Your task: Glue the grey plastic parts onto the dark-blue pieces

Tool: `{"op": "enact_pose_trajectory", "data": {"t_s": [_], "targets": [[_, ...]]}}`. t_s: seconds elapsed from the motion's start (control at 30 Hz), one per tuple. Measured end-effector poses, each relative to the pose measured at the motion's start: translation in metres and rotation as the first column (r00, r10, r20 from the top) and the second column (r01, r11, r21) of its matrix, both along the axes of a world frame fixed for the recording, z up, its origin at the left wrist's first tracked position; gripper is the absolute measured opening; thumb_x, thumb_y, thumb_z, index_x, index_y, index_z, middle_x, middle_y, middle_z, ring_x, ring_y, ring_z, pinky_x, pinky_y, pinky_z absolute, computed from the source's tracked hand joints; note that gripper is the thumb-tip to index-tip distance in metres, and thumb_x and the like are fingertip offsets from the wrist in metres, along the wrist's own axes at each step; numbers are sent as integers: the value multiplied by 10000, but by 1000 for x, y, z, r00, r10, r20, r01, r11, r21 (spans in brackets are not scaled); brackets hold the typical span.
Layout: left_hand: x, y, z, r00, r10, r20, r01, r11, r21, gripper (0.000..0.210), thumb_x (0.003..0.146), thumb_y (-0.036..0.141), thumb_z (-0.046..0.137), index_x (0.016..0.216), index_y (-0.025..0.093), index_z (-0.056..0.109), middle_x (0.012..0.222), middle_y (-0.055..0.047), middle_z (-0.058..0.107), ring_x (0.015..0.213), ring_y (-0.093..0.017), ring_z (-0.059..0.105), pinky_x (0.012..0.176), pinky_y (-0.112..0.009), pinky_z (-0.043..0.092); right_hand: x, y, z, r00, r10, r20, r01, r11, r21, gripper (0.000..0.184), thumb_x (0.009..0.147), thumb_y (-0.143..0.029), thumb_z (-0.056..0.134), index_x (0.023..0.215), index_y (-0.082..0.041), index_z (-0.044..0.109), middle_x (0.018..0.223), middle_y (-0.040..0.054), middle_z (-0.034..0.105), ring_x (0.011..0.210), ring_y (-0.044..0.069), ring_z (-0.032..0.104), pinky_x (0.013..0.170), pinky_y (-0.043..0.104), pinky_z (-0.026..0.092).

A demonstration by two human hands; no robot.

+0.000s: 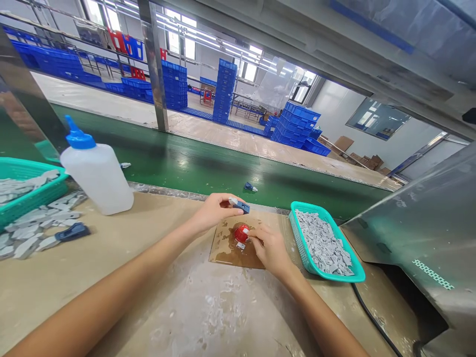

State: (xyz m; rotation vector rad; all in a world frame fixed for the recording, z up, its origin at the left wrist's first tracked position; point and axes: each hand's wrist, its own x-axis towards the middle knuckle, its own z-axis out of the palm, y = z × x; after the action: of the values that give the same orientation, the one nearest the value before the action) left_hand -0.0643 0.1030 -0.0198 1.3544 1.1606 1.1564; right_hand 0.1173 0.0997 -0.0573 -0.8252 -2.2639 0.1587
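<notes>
My left hand (217,210) pinches a dark blue and pale grey plastic part (242,206) above the back of a wet brown board (223,255). On the board sits a small round red dish (241,234). My right hand (269,245) is at the dish's right side, fingertips closed on a small pale grey piece (247,232) over the dish. Another small grey piece (240,246) lies at the dish's front edge. Both hands stay apart from each other.
A teal basket (323,271) of small grey pieces stands right. At left are a white squeeze bottle (98,178), loose grey parts (33,225), a blue-and-grey part (72,232) and another teal basket (52,191). Behind runs a green conveyor belt (201,173) carrying another part (250,187).
</notes>
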Motion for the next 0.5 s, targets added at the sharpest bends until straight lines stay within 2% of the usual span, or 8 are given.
{"op": "enact_pose_trajectory", "data": {"t_s": [0.1,0.2,0.27,0.37,0.5], "targets": [[1,0,0,1000,-4,8,4,1000,-24,210,583,253,654,772,160,651,803,-50,668,783,-182,587,776,-340,420,3,-2,15,989,-61,-133,46,992,-114,172,743,-83,513,700,-175,652,641,25,632,582,127,565,530,231,462],[3,-1,2,997,-26,71,30,998,-59,200,582,234,654,767,157,645,799,-45,667,801,-175,585,802,-332,408,6,-4,29,935,-128,-330,62,978,-201,118,721,-123,567,705,-194,660,681,22,640,634,134,576,560,242,475],[6,-3,3,991,-64,115,74,993,-88,197,581,223,656,765,154,642,801,-45,667,807,-171,582,805,-326,403,7,-4,33,902,-147,-405,51,970,-238,115,720,-141,575,743,-206,667,718,24,642,656,137,577,577,254,483],[10,-7,6,986,-120,112,132,986,-106,178,593,222,650,758,157,644,798,-41,666,785,-169,578,776,-321,406,6,-5,36,890,-141,-434,21,963,-270,137,725,-151,576,797,-216,673,757,28,645,666,137,579,587,264,487],[13,-10,8,982,-168,83,176,981,-88,170,605,228,651,766,174,659,787,-24,665,769,-159,570,748,-302,406,3,-7,34,913,-94,-397,4,975,-223,133,722,-132,581,772,-209,677,705,27,641,655,138,577,581,266,471]]}}
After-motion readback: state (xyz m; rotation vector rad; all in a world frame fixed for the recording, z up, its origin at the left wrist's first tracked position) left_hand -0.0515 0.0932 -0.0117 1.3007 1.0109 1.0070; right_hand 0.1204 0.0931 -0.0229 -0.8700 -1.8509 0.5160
